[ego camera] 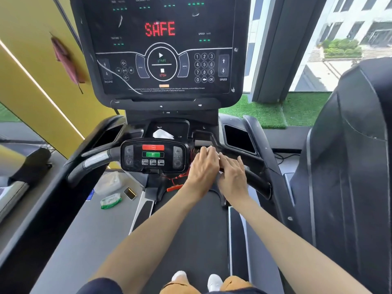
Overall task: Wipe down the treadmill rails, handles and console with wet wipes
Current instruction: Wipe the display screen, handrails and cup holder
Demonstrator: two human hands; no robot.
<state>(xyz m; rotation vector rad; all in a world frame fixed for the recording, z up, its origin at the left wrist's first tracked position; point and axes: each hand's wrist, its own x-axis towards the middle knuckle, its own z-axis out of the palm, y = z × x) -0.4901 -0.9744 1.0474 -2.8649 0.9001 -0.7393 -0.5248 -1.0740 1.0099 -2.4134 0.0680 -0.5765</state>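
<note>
The treadmill's right handle (257, 181) is largely hidden under both hands, just right of the control pod (153, 155). The left hand (203, 168) and right hand (233, 177) lie side by side, fingers nearly straight, pressed flat on it. A pale sliver (220, 159) between them may be a wipe. A wet-wipe pack (110, 200) lies near left. The console (161, 45) beyond reads SAFE.
</note>
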